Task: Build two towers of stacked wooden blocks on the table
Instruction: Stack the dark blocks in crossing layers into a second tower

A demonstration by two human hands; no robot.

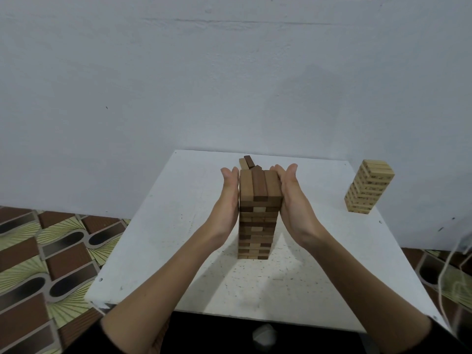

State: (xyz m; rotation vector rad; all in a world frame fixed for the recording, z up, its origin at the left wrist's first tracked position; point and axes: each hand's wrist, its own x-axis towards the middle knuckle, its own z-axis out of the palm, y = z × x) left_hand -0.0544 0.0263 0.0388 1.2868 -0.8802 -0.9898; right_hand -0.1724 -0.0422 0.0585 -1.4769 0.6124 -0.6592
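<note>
Brown-block tower is pressed between flat, straight-fingered left hand and right hand; no writing legible.

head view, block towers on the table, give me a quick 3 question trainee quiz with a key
1. True or false: both hands press flat against the sides of the brown tower.
2. Where does the pale tower stand? A) table's far right B) table's near left C) on the floor
3. What lies on the table just behind the brown tower?

Key: 1. True: left hand, right hand. 2. A. 3. Loose blocks.
</note>
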